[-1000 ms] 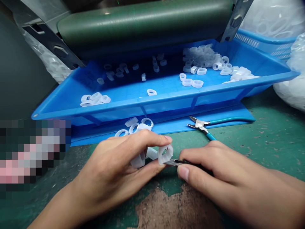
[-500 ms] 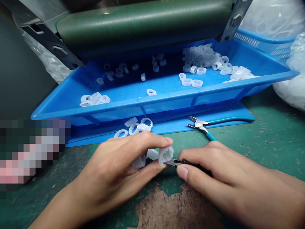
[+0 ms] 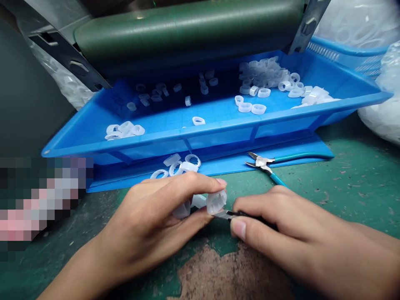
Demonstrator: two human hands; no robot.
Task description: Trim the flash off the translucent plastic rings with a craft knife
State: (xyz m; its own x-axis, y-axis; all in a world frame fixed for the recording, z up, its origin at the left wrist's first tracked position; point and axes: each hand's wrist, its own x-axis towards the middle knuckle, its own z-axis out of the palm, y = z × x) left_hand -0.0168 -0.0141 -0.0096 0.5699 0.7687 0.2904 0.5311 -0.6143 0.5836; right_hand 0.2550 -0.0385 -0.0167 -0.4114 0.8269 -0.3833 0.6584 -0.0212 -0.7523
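Observation:
Between thumb and forefinger, my left hand (image 3: 156,212) pinches a translucent white plastic ring (image 3: 216,201). More white rings (image 3: 183,209) are tucked behind, within the curled palm, partly hidden by the fingers. My right hand (image 3: 281,229) grips a craft knife (image 3: 236,214) with a dark handle, most of it covered by the fingers. Its short blade lies at the lower edge of the pinched ring; whether it touches is hard to tell. Just beyond my left hand, several loose rings (image 3: 176,166) lie on a blue plastic sheet (image 3: 218,164).
A wide blue tray (image 3: 218,129) holds many white rings, heaped at its right. Teal-handled cutting pliers (image 3: 264,161) lie open in front of it. A green roller (image 3: 187,31) overhangs the tray. Clear bags (image 3: 384,96) and a blue basket (image 3: 350,52) stand at right.
The pinched ring has tilted in my left fingers, so its opening shows less. The knife blade has shifted slightly, now at the ring's lower edge. The tray and pliers are unchanged.

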